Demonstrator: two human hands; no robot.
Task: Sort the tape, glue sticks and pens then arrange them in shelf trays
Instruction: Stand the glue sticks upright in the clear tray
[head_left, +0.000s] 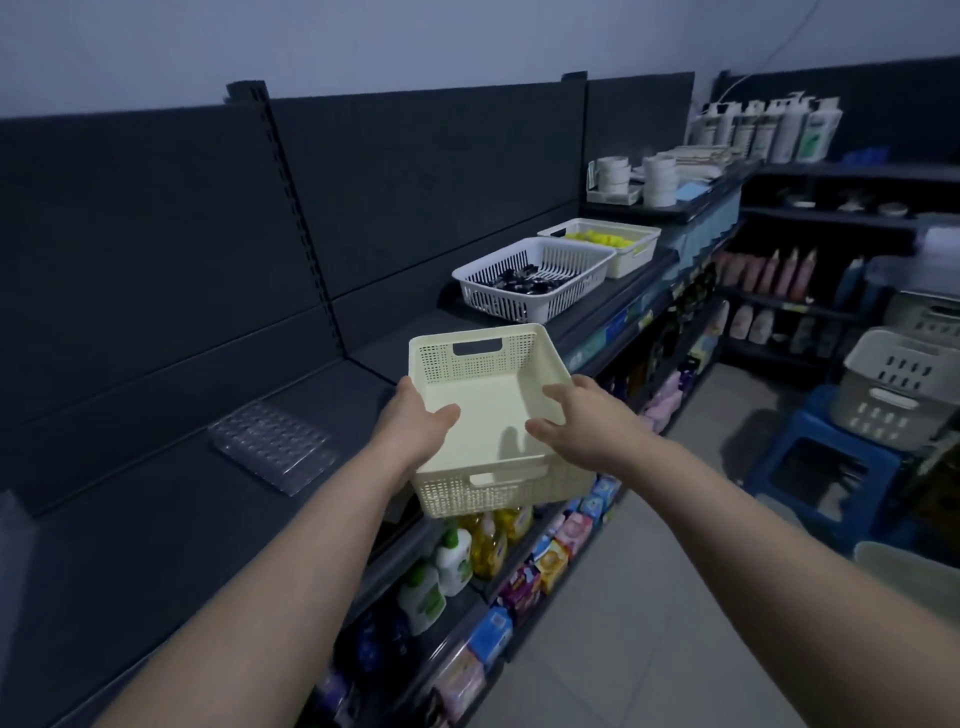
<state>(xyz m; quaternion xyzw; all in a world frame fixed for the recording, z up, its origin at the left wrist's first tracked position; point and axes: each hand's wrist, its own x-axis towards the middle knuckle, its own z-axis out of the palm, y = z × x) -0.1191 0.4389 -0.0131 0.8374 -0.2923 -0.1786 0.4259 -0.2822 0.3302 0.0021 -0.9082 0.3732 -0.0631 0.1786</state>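
The left hand and right hand each grip a side wall of the empty tray, which overhangs the shelf edge. It should land flat, squarely behind the edge, left of the white basket.

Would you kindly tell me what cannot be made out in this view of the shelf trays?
Head view: fingers of the left hand, hidden behind the cream tray.
Head view: dark items in the white slotted tray, too small and dim to identify.
Head view: yellow items in the far tray, too small to identify.

Shelf — white tray, far cream tray, clear pack
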